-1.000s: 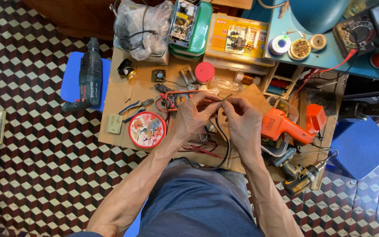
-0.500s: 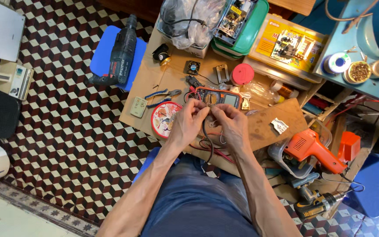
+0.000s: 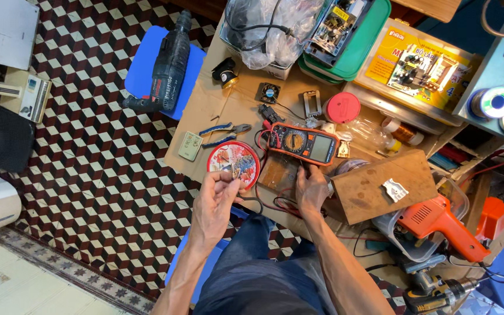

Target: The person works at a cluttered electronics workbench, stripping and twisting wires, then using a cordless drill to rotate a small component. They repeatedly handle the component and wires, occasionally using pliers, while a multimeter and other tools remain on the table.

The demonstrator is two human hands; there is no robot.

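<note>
cardboard: a brown sheet (image 3: 217,105) covers the low tabletop, and the clutter lies on it.
left hand: the left hand (image 3: 216,201) is raised over the near edge, just below the red tin (image 3: 233,163); its grip is pinched on a small part too tiny to make out, with a dark wire (image 3: 252,201) curling off beside it.
right hand: the right hand (image 3: 312,189) lies knuckles up on the cardboard, fingertips at the lower edge of the meter (image 3: 303,143); its fingers are curled down, and i cannot tell whether they pinch anything.
meter: orange-cased, dial and grey screen facing up, tilted a little, between the tin and the wood board (image 3: 380,184); red and black leads (image 3: 281,205) trail under the right wrist.
tin: round, red rim, small bits inside, touching nothing but the cardboard.
left of the tin: blue-handled pliers (image 3: 224,131) and a pale wall socket (image 3: 190,146), just beside each other.
behind the meter: a red lid (image 3: 342,107), a small black fan (image 3: 268,93), a clear bag (image 3: 275,29) of cables.
right side: an orange glue gun (image 3: 438,224) rests in a clear tub by the board.
floor: chequered tiles; a dark drill (image 3: 167,67) lies on a blue stool (image 3: 144,64), well apart from both hands.
lap: jeans (image 3: 263,274) at the bottom of the view.
</note>
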